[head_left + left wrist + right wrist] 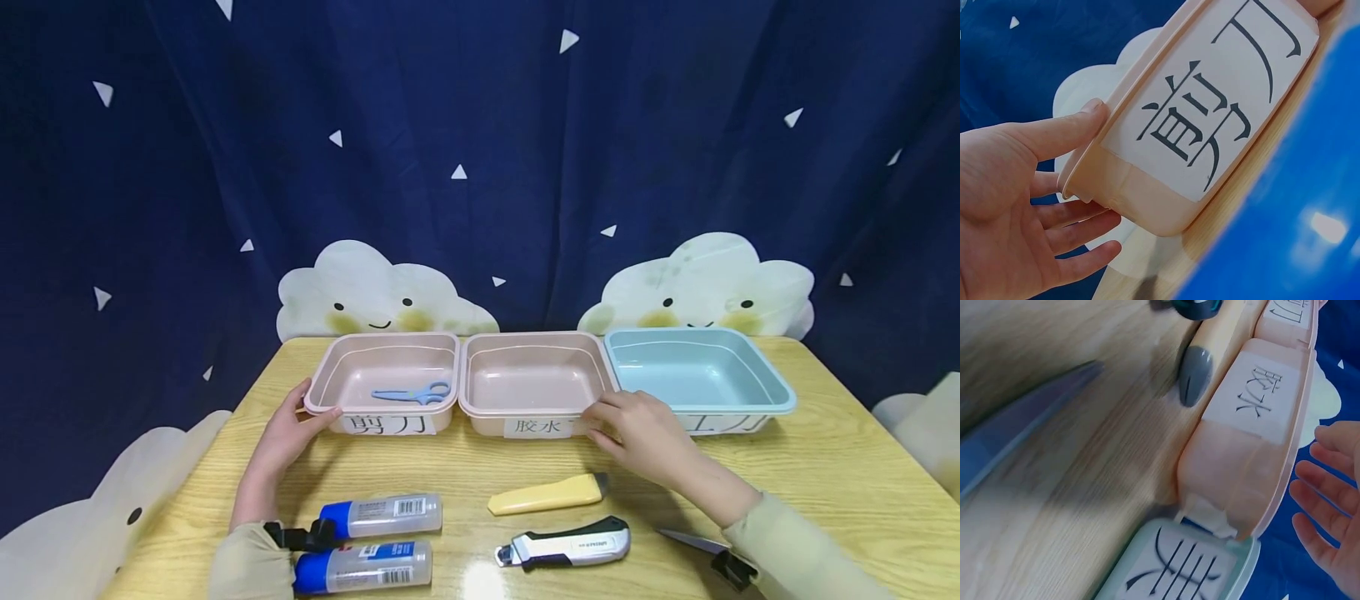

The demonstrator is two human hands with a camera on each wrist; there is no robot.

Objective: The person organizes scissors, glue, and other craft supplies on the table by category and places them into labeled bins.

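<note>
Steadying the row of bins, the left hand (pixel 288 433) touches the scissors bin (pixel 384 382) corner, fingers relaxed; right hand (pixel 645 433), fingers apart, rests right of it against the middle pink bin (pixel 531 382); even pressure suits.

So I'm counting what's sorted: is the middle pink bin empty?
Empty: the middle pink bin shows only bare floor; the scissors lie in the left one.

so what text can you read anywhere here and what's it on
"剪刀": paper label on the left pink bin, at its front.
"胶水": label on the middle pink bin.
Blue bin label: partly hidden by the right hand, unreadable.
Glue bottles and utility knife: print too small.
</note>
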